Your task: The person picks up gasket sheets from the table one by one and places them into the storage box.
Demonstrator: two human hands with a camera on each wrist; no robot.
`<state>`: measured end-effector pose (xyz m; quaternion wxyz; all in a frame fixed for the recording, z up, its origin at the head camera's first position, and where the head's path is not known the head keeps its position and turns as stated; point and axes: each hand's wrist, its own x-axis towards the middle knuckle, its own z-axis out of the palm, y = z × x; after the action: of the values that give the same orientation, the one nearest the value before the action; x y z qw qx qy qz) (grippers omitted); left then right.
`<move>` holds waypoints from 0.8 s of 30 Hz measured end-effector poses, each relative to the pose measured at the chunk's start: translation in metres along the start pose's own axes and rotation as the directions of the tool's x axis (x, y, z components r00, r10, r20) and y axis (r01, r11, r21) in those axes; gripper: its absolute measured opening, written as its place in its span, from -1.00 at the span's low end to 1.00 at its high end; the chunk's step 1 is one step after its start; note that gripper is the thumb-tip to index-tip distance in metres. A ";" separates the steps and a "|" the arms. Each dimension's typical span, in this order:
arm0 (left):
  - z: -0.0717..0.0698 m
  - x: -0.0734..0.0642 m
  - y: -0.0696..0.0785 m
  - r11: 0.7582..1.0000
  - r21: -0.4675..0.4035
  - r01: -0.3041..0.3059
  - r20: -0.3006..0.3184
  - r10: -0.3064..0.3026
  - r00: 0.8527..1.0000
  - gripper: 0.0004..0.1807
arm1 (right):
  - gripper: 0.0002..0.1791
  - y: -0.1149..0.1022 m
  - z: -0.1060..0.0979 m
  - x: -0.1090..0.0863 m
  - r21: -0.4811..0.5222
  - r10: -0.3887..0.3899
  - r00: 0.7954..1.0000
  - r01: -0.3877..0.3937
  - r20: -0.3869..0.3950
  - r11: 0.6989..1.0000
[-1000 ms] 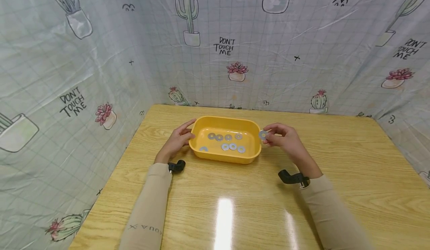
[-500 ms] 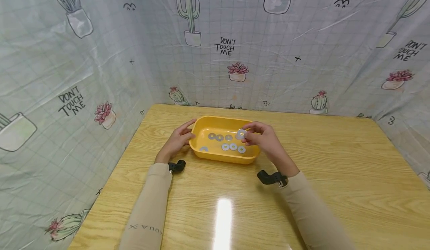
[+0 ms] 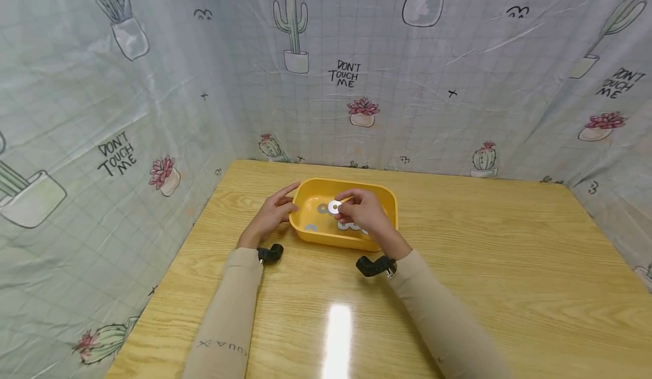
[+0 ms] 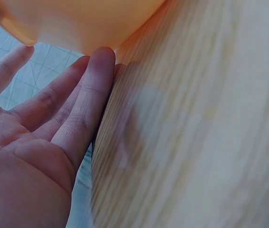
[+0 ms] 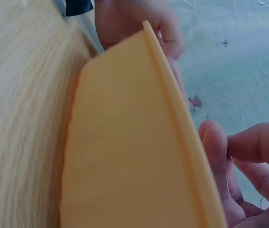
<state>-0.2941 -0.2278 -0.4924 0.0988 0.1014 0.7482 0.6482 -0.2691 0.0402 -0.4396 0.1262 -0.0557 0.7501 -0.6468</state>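
Observation:
A yellow tray (image 3: pixel 346 241) with flat metal washers in it rests on the table. My left hand (image 3: pixel 268 216) holds its left end, one fingertip over the rim and other fingers against the outer wall (image 4: pixel 96 23). Over the tray, my right hand (image 3: pixel 365 214) pinches a washer (image 3: pixel 334 207) between thumb and fingers. In the right wrist view the fingers (image 5: pixel 255 142) meet above the rim, and the washer barely shows. A grey washer (image 3: pixel 322 209) lies just left of the held one; another washer (image 3: pixel 311 228) sits at the front left. My right hand partly hides several more.
The wooden table (image 3: pixel 489 277) stretches to the right and in front of the tray. A cactus-print cloth (image 3: pixel 428 85) hangs behind and at the left. Each wrist carries a black camera mount (image 3: pixel 376 266).
My right hand has carried the washer leftward from outside the tray's right end to over its middle. My left hand has stayed at the left end. The view has shifted slightly.

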 end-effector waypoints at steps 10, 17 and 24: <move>0.000 0.002 0.000 1.000 0.012 0.013 -0.010 -0.013 1.000 -0.27 | -0.77 0.003 0.024 0.019 -0.009 0.120 0.993 -0.120 0.019 0.993; 0.000 0.003 0.000 1.000 -0.002 0.008 -0.005 -0.008 1.000 -0.27 | -0.78 0.005 0.029 0.025 -0.062 0.151 0.988 -0.149 0.036 0.987; -0.001 0.003 -0.001 1.000 0.000 0.015 -0.009 -0.015 1.000 -0.29 | -0.75 0.007 0.030 0.026 -0.127 0.154 0.987 -0.146 0.051 0.981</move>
<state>-0.2973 -0.2277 -0.4932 0.1004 0.0929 0.7492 0.6480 -0.2862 0.0060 -0.4534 0.1937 -0.0263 0.7865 -0.5859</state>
